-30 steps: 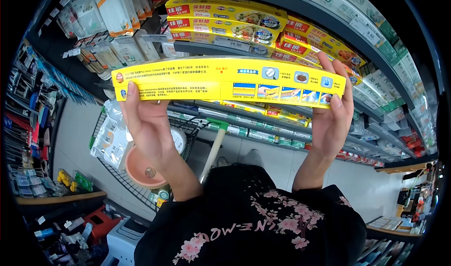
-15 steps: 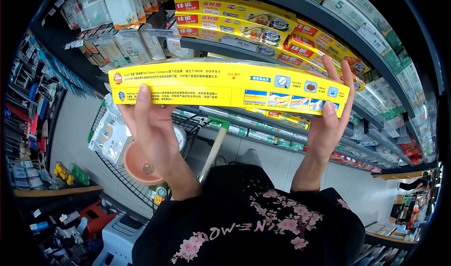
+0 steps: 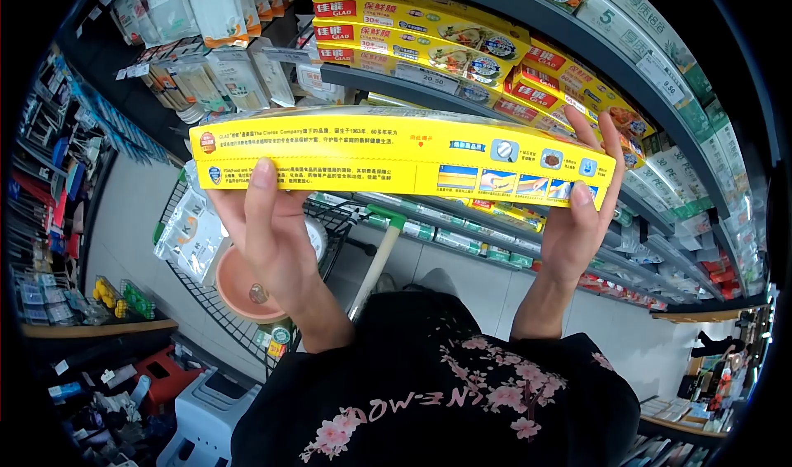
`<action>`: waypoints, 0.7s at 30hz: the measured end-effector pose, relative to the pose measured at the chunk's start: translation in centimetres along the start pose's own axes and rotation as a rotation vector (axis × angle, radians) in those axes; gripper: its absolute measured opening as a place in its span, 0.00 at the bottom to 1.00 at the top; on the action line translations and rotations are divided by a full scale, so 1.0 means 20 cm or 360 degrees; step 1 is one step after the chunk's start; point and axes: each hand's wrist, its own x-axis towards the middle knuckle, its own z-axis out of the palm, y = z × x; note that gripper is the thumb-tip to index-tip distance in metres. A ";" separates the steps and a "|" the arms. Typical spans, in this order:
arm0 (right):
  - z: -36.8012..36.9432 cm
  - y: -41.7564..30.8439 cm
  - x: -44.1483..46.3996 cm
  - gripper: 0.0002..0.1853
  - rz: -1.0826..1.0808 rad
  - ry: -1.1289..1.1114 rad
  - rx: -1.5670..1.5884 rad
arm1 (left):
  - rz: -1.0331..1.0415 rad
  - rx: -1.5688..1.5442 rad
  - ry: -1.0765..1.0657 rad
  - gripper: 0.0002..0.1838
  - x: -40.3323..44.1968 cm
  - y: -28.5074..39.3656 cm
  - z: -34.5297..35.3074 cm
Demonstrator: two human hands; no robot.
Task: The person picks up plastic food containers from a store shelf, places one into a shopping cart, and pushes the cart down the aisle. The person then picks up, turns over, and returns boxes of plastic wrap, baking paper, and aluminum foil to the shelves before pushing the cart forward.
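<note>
A long yellow cling wrap box (image 3: 404,155) is held up level across the view, its printed side facing me. My left hand (image 3: 276,236) grips its left part, thumb on the front and fingers behind and below. At the right end my right hand (image 3: 577,219) pinches it, thumb on the front near the lower edge and fingers reaching up behind, two tips showing above. Behind the box, similar yellow cling wrap boxes (image 3: 412,34) are stacked on the shelf.
A shopping cart (image 3: 223,302) stands at my left, holding a pink basin (image 3: 243,281) and a clear plastic package (image 3: 190,236). Shelves (image 3: 643,42) of green and white packs curve round the right. A pale blue stool (image 3: 206,422) sits at lower left. A person (image 3: 718,345) is far right.
The box has tilted slightly, with its front face turned a little more toward me. My left thumb has shifted slightly right along the front. Both hands keep their hold.
</note>
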 end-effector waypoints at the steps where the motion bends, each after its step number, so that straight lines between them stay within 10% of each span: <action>1: 0.00 0.00 0.00 0.43 0.0003 0.0008 0.0025 | -0.0004 0.0001 -0.0002 0.26 0.00 0.00 0.00; 21: 0.03 0.00 0.00 0.35 0.0109 -0.0030 0.0102 | 0.0138 -0.0028 -0.0093 0.32 -0.01 0.01 0.05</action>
